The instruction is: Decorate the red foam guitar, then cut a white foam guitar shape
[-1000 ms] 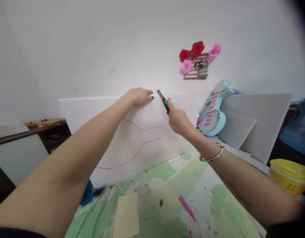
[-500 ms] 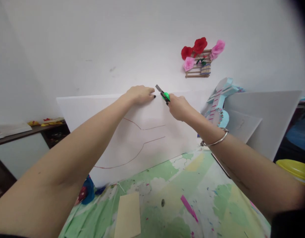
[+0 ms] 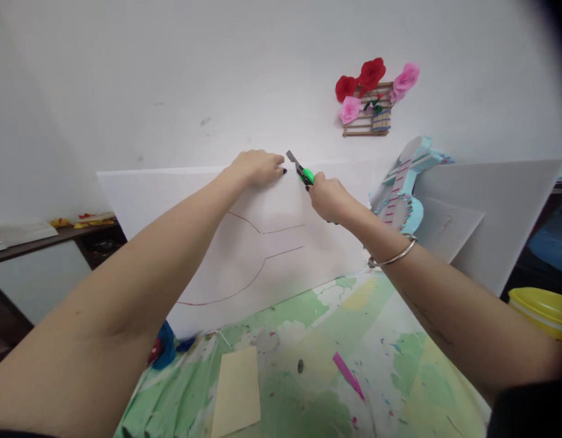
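A large white board (image 3: 326,201) stands on its long edge on the table, leaning back towards the wall. Dark reddish pen lines on it form a curved outline with a narrow neck. My left hand (image 3: 259,167) is wrapped over the board's top edge, gripping it, its thumb on the near face. In my right hand (image 3: 329,196) is a green and black utility knife (image 3: 305,174) with its blade out. The blade points up and to the left, near the top edge and just right of my left fingertips. Whether it touches the board I cannot tell.
A light-blue toy guitar (image 3: 406,194) and another white board (image 3: 495,201) lean at the right. Paper flowers on a wooden rack (image 3: 367,131) hang above. On the patterned tablecloth (image 3: 308,401) lie a cream card (image 3: 238,392) and a pink strip (image 3: 348,375). A yellow lid (image 3: 541,304) is at far right.
The whole scene sits slightly higher, as the camera has tipped down a little. Both hands keep nearly the same hold and place, and the knife has hardly moved against the board.
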The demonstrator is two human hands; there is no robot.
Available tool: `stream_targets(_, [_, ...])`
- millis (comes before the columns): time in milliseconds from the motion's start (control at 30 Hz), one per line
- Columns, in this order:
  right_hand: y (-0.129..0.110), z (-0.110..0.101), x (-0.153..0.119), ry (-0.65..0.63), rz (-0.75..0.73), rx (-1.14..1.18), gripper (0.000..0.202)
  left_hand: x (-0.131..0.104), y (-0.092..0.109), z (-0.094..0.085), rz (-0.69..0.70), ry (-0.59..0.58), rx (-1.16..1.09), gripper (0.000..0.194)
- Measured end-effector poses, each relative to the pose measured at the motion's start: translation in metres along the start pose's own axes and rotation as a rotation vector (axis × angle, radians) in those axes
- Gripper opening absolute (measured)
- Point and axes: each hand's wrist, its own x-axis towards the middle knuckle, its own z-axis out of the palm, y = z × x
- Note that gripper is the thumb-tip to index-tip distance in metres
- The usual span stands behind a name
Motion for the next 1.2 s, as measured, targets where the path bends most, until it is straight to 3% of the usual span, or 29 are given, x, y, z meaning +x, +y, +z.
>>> stream_targets(200, [-0.011,-0.004,-0.015,-0.059,0.196,0.044,0.03,-0.001,0.0,-0.001,0.003,-0.003,-0.01,0.048])
stream_targets(367, [-0.012,-0.001,-0.019,-0.063,0.193,0.027,0.031,0.001,-0.001,0.0,0.027,0.008,-0.008,0.048])
stream_targets(1200, [0.007,0.055,-0.051,-0.103,0.115,0.04,0.026,-0.002,0.001,-0.001,0.009,-0.007,-0.008,0.044])
